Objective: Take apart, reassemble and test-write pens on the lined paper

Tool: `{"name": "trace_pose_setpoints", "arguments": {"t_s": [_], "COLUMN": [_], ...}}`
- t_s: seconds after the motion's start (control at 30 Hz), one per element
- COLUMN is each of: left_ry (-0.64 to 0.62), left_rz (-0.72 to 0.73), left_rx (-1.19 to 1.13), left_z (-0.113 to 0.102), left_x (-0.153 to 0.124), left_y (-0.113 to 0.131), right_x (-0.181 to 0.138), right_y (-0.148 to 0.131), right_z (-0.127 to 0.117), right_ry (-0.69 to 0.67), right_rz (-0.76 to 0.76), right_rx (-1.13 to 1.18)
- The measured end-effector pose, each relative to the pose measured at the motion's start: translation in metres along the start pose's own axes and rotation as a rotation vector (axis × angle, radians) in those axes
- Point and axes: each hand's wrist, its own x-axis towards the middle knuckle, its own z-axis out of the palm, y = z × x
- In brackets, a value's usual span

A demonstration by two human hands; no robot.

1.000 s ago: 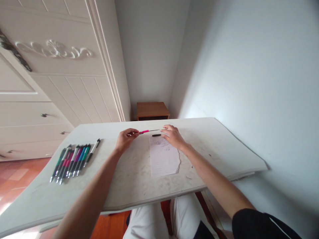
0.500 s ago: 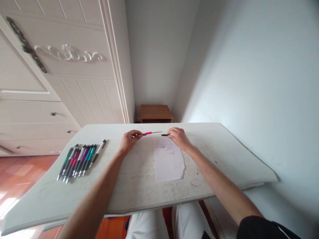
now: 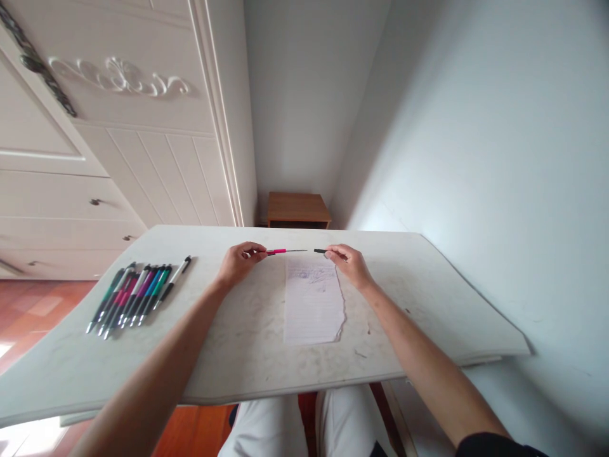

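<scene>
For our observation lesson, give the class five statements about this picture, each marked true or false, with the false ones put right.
1. The left hand holds a pink pen piece. True.
2. The right hand is empty. False: the right hand holds a short black piece.
3. A thin rod sticks out of the pink pen piece. True.
4. The thin rod touches the short black piece. False: a gap separates them.
5. The paper has a ragged right edge. True.
</scene>
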Motion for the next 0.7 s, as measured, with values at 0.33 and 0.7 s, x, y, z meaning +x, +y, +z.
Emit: {"name": "trace_pose_setpoints", "arguments": {"t_s": [0.33, 0.7], "left_ry": [0.0, -0.03], "left_rz": [0.001, 0.04], "left_rx": [0.039, 0.056], "left_z": [-0.001, 0.0027], "left_x": [-0.0006, -0.0009], "left_y": [0.0042, 0.007], "right_x": [0.0021, 0.002], "right_y": [-0.0064, 0.0011], "right_z": [0.0002, 0.0055], "right_ry": [0.006, -0.016], "right_rz": [-0.165, -0.233], "right_rx": [-0.102, -0.138]}}
